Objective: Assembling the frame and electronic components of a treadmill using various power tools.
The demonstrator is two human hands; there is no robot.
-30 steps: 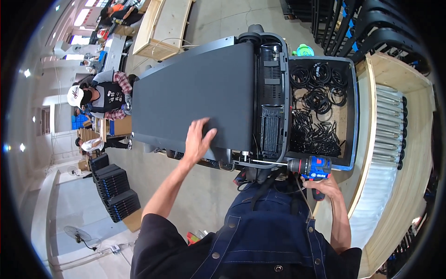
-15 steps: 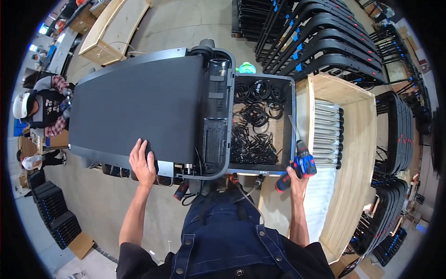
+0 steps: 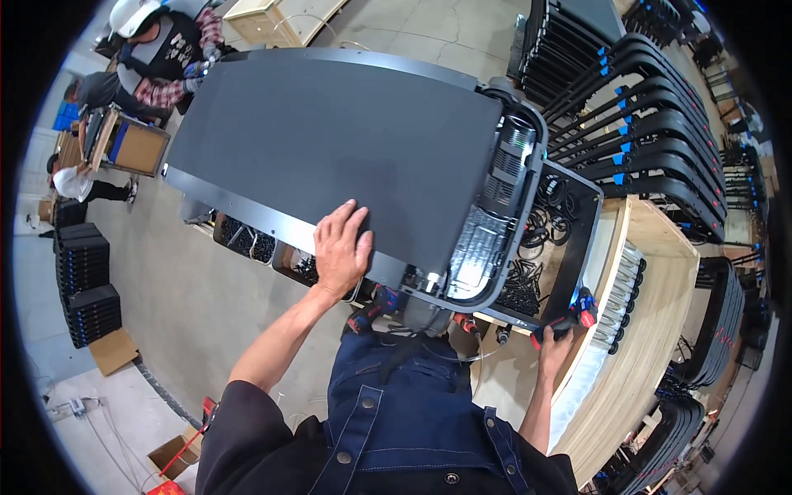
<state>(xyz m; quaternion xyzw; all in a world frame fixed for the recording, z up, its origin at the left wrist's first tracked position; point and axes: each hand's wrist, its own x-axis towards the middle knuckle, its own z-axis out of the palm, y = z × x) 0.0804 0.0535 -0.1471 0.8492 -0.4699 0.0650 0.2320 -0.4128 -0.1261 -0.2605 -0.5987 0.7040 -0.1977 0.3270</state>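
Note:
A treadmill deck with a dark belt (image 3: 346,140) lies in front of me, with an open roller and motor bay at its right end. My left hand (image 3: 340,257) rests flat on the belt's near edge and the metal side rail, fingers stretched out. At the near right corner of a black parts bin (image 3: 596,216), my right hand (image 3: 556,351) is closed round a cordless drill (image 3: 584,308). Its grip is partly hidden by my fingers. Black cable coils (image 3: 553,223) and dark screws or bolts (image 3: 526,285) lie in the bin.
Right of the bin stands a wooden crate (image 3: 660,330) holding metal tubes (image 3: 629,285). Black frames (image 3: 652,132) are stacked behind. A second power tool (image 3: 371,309) hangs below the deck's near edge. A co-worker in a white helmet (image 3: 132,16) is at the deck's far left end.
The view has turned, so the deck appears slanted and farther right. My left hand stays on the deck's near edge. The drill in my right hand now points differently and appears more foreshortened.

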